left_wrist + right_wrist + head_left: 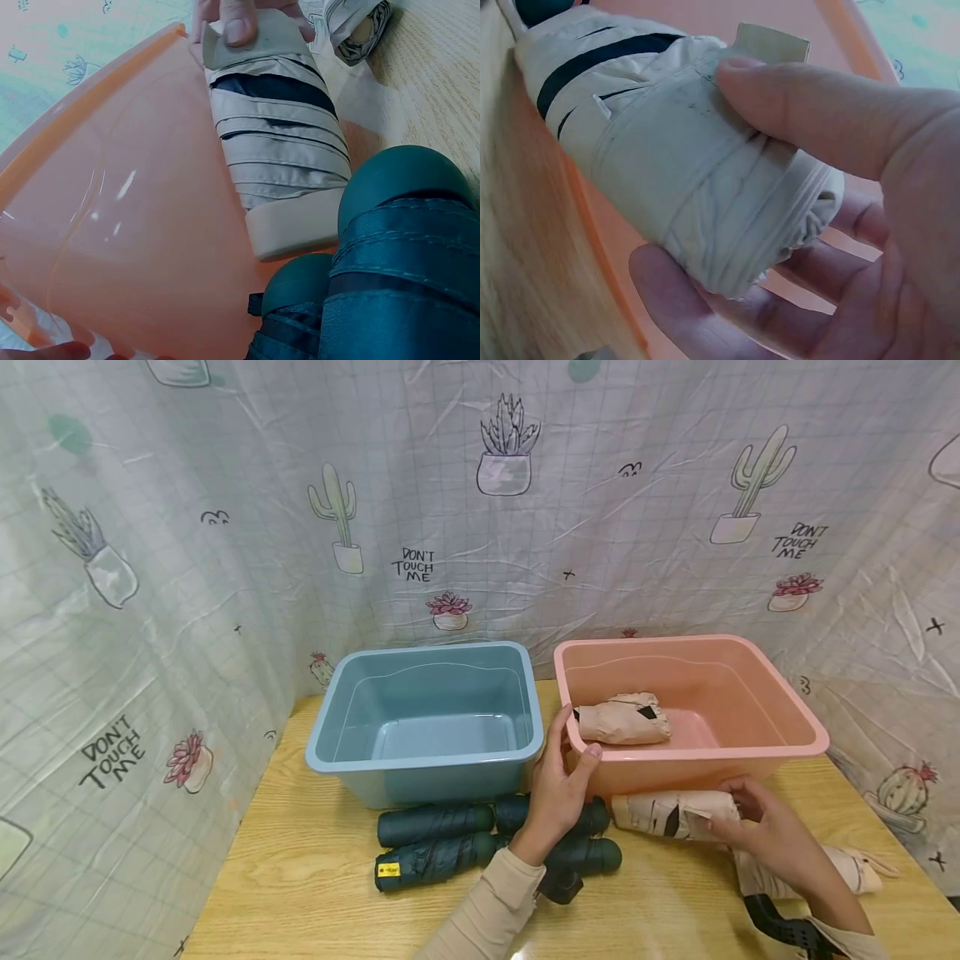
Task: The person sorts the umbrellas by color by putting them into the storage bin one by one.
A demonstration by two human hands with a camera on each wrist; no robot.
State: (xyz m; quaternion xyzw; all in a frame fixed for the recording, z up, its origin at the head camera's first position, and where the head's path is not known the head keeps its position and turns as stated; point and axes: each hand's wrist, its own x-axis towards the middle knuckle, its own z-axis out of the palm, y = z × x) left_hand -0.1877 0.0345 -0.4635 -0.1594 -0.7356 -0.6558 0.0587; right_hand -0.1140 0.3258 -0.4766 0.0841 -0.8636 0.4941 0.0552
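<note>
My right hand [772,835] grips one end of a folded beige umbrella [652,812] in front of the pink bin [705,753]. In the right wrist view the thumb lies on top of this umbrella [652,142] and the fingers curl beneath it. My left hand [558,785] holds the pink bin by its near left corner, thumb on the rim. Inside that bin, at the left, lies another beige umbrella [622,720]. One more beige umbrella [847,870] lies on the table, partly hidden behind my right forearm.
Several folded dark green umbrellas [435,860] lie on the table [300,893], some partly covered by my left arm. A light blue bin [427,766] stands left of the pink one. Behind both hangs a cactus-print curtain [630,527].
</note>
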